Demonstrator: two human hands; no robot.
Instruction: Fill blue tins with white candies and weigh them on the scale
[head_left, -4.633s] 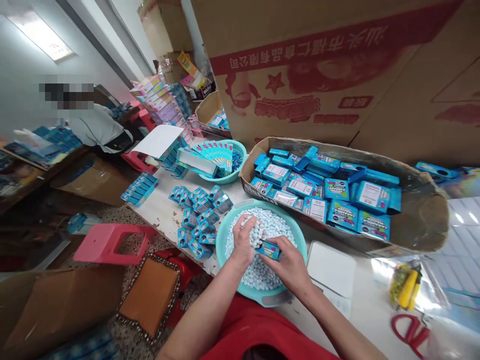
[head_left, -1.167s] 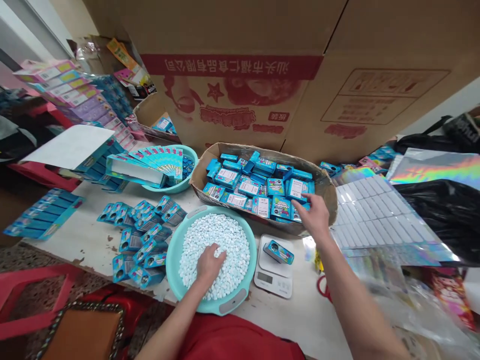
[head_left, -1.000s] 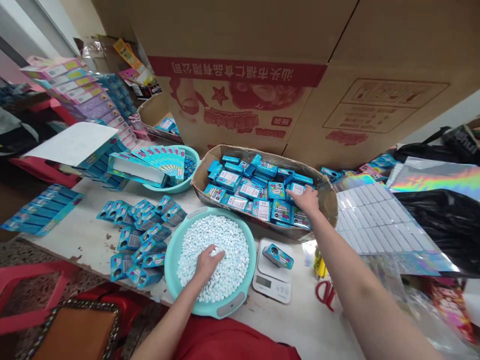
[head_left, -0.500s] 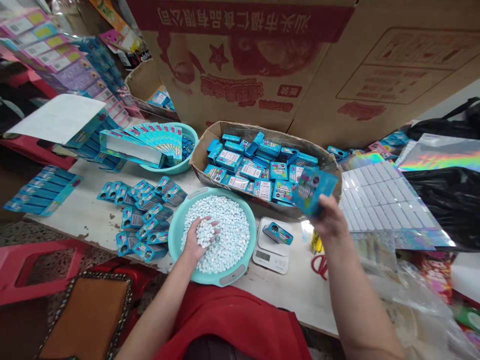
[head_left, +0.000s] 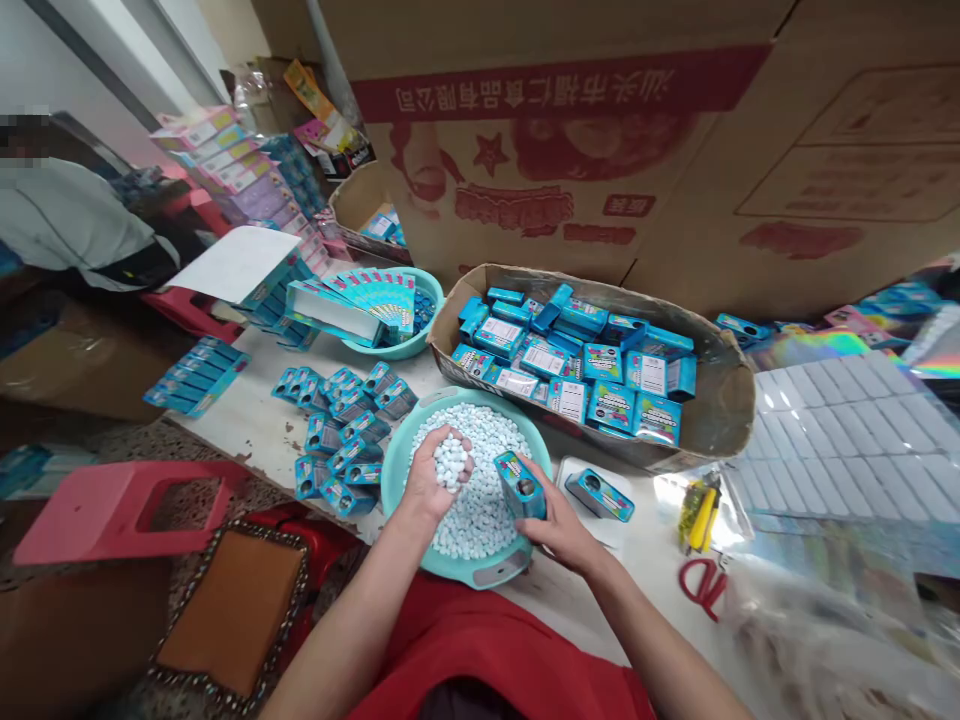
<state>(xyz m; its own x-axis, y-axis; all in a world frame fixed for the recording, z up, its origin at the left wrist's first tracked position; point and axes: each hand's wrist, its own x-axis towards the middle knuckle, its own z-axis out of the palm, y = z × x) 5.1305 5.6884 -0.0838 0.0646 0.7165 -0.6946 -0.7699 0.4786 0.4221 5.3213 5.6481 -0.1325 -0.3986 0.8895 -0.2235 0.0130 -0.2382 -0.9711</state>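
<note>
My left hand (head_left: 435, 478) is cupped, palm up, over the turquoise basin (head_left: 393, 500), holding a heap of small pale candies (head_left: 451, 462). More of the same pellets fill the basin below. Close beside it, my right hand (head_left: 559, 525) grips a small blue candy box (head_left: 519, 485), tilted, with a dark round hole at its upper end. Right of the basin, another blue box (head_left: 598, 494) lies on a white kitchen scale (head_left: 574, 470), partly hidden by my right hand and that box. Several similar boxes (head_left: 349, 425) stand grouped left of the basin.
Behind the basin, a cardboard tray (head_left: 716, 420) holds many blue boxes. Red scissors (head_left: 703, 588) and a yellow cutter (head_left: 703, 515) lie at right. A second basin (head_left: 405, 348) and folded cartons (head_left: 196, 375) are at left. A person (head_left: 75, 215) is at far left.
My right hand has come from above the cardboard tray, left and down to the basin, with a blue box in it. My left hand still cups candies. The view has swung left.
</note>
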